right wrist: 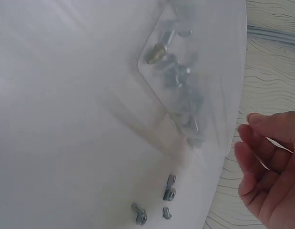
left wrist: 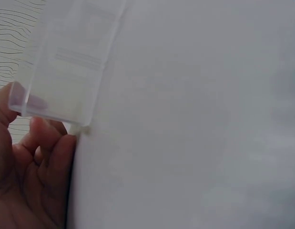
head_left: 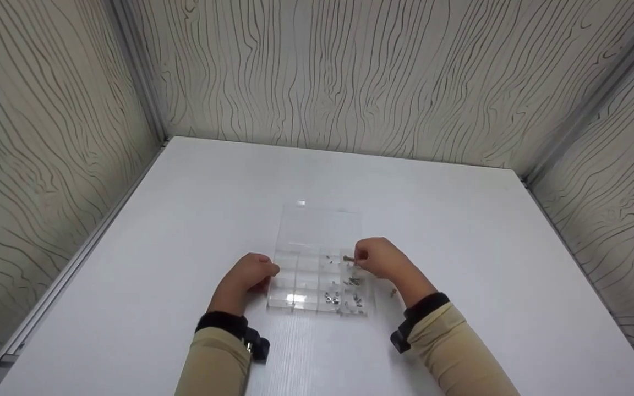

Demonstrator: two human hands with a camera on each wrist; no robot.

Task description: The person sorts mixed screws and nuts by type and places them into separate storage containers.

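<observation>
On the white counter (head_left: 185, 220), toward the middle of its near edge, lies a clear plastic compartment box with a grid of small cells (head_left: 317, 264), its transparent lid laid open toward the far edge. The left hand (head_left: 248, 275) sits at the box's left side, fingers curled against the wall of the box near its near-left corner; the left wrist view shows the fingertips (left wrist: 42, 129) touching the clear corner, thumb behind it, so the hand grips the box there. The cells on the left of the box look bare, while the cells on the right hold small silver metal screws and fittings (head_left: 344, 291). The right hand (head_left: 380, 258) hovers over the box's right cells, thumb and forefinger pinched on a small brass-coloured screw (head_left: 348, 258). In the right wrist view the fingers (right wrist: 261, 157) are bent close together. A few loose silver hardware pieces (right wrist: 166, 200) lie on the counter just beside the box's right side.
</observation>
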